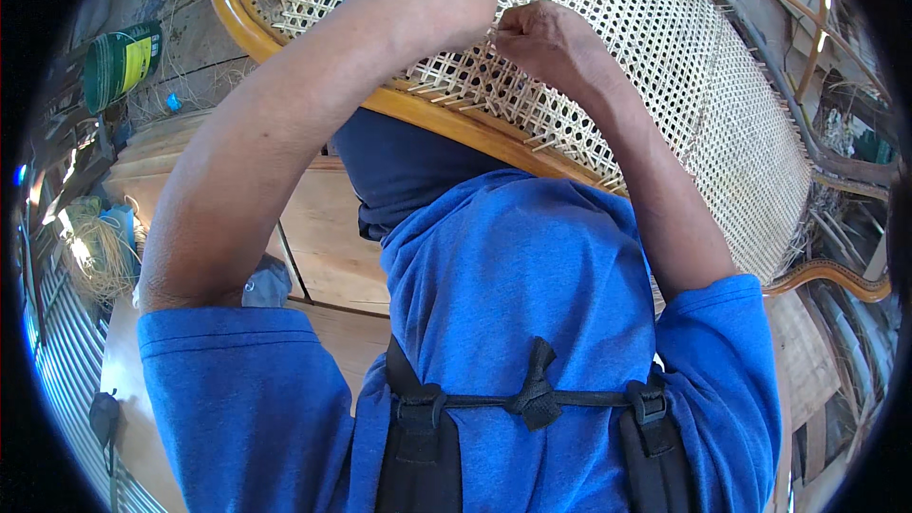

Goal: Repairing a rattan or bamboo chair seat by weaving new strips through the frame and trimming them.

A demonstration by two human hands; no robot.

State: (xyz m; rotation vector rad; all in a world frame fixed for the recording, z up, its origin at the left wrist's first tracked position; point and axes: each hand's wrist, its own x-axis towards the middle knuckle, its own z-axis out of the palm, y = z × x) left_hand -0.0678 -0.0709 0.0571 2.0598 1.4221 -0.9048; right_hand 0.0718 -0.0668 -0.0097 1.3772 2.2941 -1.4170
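A woven cane panel (655, 47), set in a curved varnished wooden frame (546, 157), lies across my lap. My left hand (454, 2) is bent over the weave near its middle, and its fingers are hidden behind the wrist. Close beside it on the right, my right hand (546, 38) is closed, fingers curled in at the cane surface. Whatever the right fingers pinch is too small or hidden to make out. Loose cane ends (546, 144) stick out along the frame's near edge.
A green bucket with a yellow label (122, 66) is at the far left. A tangled bundle of cane strands (95, 252) sits nearer on that side. Wooden boards (328, 218) lie beneath me. Curved wooden chair parts (826, 275) and scraps crowd the right.
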